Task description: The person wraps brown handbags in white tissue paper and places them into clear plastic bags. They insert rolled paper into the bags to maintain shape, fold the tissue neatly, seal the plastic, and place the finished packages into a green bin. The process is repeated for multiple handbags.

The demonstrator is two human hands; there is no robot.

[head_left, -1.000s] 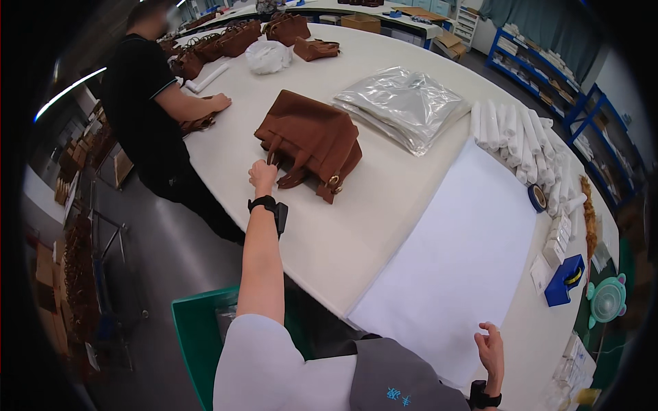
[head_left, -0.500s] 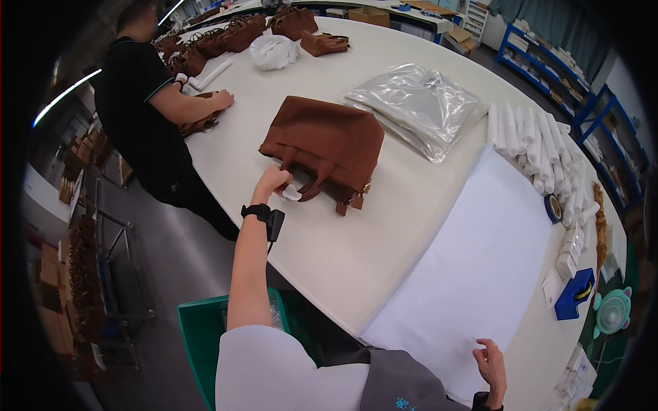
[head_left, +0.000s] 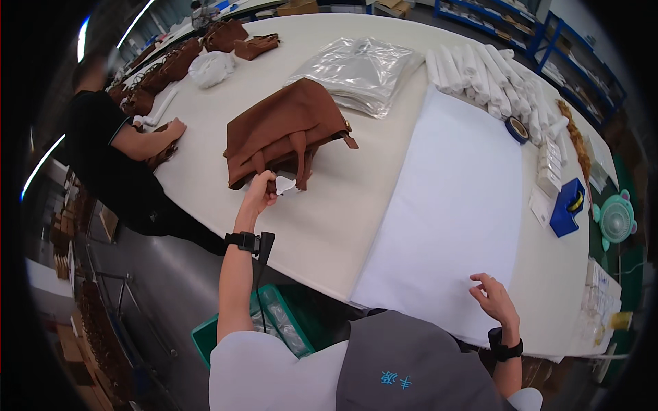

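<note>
A brown handbag (head_left: 284,127) lies tilted on the pale table, its handles toward me. My left hand (head_left: 259,193) is closed at one of those handles, by the bag's near edge. A small white piece (head_left: 285,184), like paper or wrap, shows beside my fingers; whether I hold it too is hard to tell. My right hand (head_left: 495,299) hovers over the near end of a white sheet (head_left: 452,198), holding nothing, its fingers apart and slightly bent.
Clear plastic bags (head_left: 360,72) lie stacked beyond the handbag. White rolls (head_left: 480,75) are piled at the far right, near a tape roll (head_left: 517,130) and a blue tape dispenser (head_left: 567,207). A co-worker (head_left: 103,151) stands left. A green bin (head_left: 291,315) sits below the table edge.
The handbag has turned and come nearer to me, along with my left hand. My view has swung to the right. My right hand stays apart from everything.
</note>
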